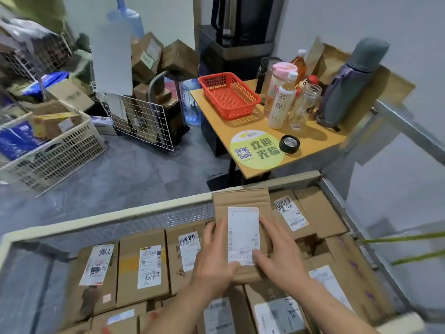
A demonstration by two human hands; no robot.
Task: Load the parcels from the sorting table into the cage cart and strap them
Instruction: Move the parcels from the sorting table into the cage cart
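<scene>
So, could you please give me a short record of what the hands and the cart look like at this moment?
Left hand: grips labelled parcel by its left edge
Right hand: lies flat on the parcel's right side
Parcel position: over the packed boxes in the cage cart
Straps: green straps at cart's right side, not across the load

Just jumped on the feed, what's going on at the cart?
A person is setting a brown parcel onto the layer of boxes already filling the cage cart. The left hand grips its left edge; the right hand lies flat on top. Green straps sit at the cart's right side, not yet across the load.
</scene>
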